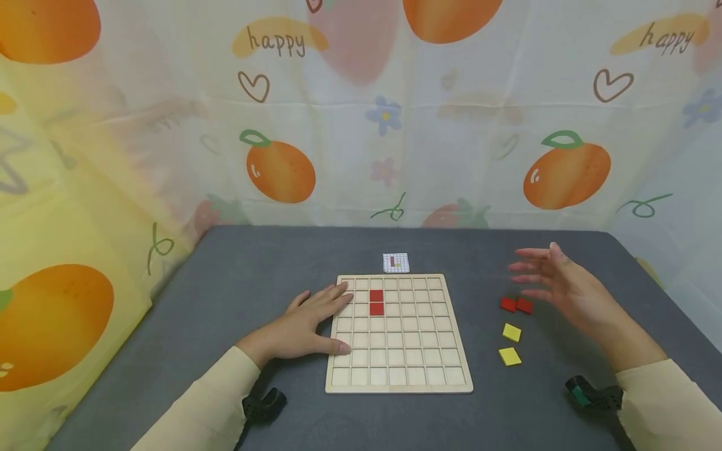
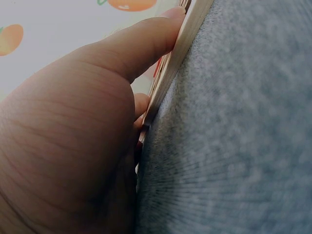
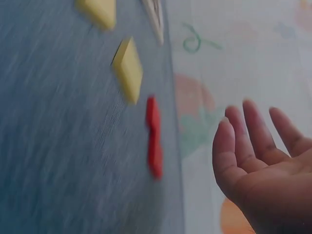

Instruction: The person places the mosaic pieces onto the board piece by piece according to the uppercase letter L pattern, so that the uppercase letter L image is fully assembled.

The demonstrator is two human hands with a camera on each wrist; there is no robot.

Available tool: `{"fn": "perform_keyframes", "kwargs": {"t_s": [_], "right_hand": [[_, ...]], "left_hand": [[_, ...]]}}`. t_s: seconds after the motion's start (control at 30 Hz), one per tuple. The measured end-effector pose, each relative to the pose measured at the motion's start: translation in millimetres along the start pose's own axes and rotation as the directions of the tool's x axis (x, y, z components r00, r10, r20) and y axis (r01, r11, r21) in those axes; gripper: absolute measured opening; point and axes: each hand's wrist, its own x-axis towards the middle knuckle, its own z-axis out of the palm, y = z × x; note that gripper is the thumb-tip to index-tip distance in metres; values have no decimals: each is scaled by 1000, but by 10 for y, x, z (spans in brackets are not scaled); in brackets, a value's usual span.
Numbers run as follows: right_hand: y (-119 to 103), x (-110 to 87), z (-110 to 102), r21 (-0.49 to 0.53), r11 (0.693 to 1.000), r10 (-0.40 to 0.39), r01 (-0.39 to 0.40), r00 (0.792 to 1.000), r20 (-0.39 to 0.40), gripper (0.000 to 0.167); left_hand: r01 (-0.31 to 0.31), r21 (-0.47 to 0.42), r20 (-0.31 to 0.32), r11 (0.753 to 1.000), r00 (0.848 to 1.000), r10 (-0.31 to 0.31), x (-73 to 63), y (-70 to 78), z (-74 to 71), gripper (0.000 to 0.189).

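A light wooden grid board (image 1: pixel 395 376) lies flat on the grey table, with two red square tiles (image 1: pixel 376 302) set one above the other in its cells. My left hand (image 1: pixel 304 326) rests on the board's left edge, fingers spread and thumb on the rim; the left wrist view shows the thumb (image 2: pixel 146 44) against the wooden edge. Above the table at the right, my right hand (image 1: pixel 570 294) is raised with its fingers apart, holding nothing. Below and left of it lie two loose red tiles (image 1: pixel 509 304) side by side and two yellow tiles (image 1: pixel 510 356), also seen in the right wrist view.
A small pattern card (image 1: pixel 396 263) with a printed grid and coloured marks lies just behind the board. Behind the table (image 1: pixel 271 250) hangs a curtain (image 1: pixel 451 156) printed with oranges and hearts. A dark wrist device (image 1: pixel 595 396) is strapped at each sleeve.
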Motion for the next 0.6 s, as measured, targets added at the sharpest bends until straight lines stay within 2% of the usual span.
{"fn": "perform_keyframes", "kwargs": {"t_s": [0.23,0.4,0.47,0.6], "right_hand": [[269,-160,-227,-57,993,100,-102,994,-49,45],[389,-200,-210,-142,972,174,-188,979,-104,56],[420,-191,-175,-200,954,202,-225,971,-130,61],[464,-198,-111,-363,889,233,-278,959,-163,59]], "left_hand": [[0,-2,1,1000,1000,0,6,-2,11,110],[1,-7,2,1000,1000,-1,3,-3,16,110],[3,-5,-1,1000,1000,-3,-2,-2,14,110],[2,3,-7,1000,1000,-2,-2,2,5,109]]}}
